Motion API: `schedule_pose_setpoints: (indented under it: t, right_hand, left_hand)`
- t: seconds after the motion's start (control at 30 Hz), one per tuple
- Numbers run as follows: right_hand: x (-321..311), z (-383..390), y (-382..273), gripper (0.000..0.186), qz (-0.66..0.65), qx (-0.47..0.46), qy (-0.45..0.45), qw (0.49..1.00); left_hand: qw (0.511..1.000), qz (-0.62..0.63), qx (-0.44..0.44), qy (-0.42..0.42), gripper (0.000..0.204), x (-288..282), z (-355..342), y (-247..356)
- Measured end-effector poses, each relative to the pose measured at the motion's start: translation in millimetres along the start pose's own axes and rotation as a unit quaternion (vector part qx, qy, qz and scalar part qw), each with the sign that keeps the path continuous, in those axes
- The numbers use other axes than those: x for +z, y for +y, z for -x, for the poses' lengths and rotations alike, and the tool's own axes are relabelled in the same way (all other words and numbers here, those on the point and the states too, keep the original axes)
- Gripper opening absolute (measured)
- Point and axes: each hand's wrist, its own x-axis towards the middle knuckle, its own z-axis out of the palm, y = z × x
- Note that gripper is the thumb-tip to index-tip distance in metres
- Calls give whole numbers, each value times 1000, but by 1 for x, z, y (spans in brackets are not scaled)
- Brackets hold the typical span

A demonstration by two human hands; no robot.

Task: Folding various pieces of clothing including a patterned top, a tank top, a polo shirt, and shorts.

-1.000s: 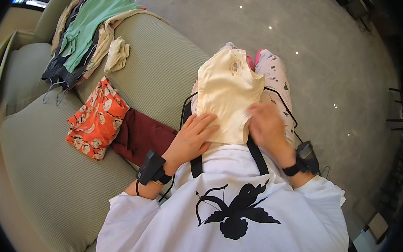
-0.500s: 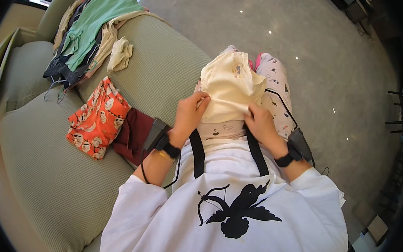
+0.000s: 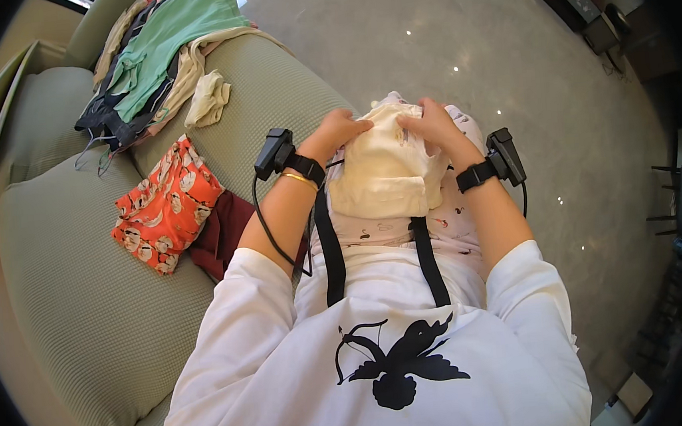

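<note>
A cream-coloured piece of clothing [image 3: 381,166] lies across my lap, its near part turned over into a flat band. Its far edge is between my two hands. My left hand [image 3: 342,129] is closed on the far left corner, thumb on top. At the far right part, my right hand [image 3: 430,124] pinches the cloth, its fingers partly hidden behind the thumb and fabric. Exactly which kind of garment it is I cannot tell.
On the green sofa [image 3: 83,289] to my left lie a folded orange patterned garment [image 3: 168,202] and a dark red cloth [image 3: 226,234]. Farther up are a small cream cloth [image 3: 208,99] and a pile of clothes with a green garment [image 3: 176,46] on top. Grey floor [image 3: 545,165] lies right.
Both hands have moved from the near edge of the cream clothing to its far edge. The near part now lies folded over, away from me.
</note>
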Motion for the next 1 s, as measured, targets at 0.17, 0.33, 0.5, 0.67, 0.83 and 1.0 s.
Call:
schedule_pose_setpoints:
  t: [0.17,0.33,0.5,0.67,0.83,1.0]
  right_hand:
    - [-20,38,7,19,-202,-82,-13,976]
    - [-27,113,6,16,55,-295,-47,953]
    - [-21,143,26,19,-39,-253,63,965]
    - [2,155,50,51,-295,52,47,953]
    - [4,139,37,53,-295,51,-29,954]
    - [-21,141,-24,39,-519,-15,-158,840]
  left_hand:
    - [968,214,130,-2,31,-16,39,7]
    - [888,-344,301,-43,23,-22,119,10]
    - [847,-333,416,8,44,21,141,10]
    - [850,-363,380,-29,76,64,144,-3]
    - [857,-283,426,64,50,68,150,-14]
    - [900,-158,381,140,57,68,170,-27]
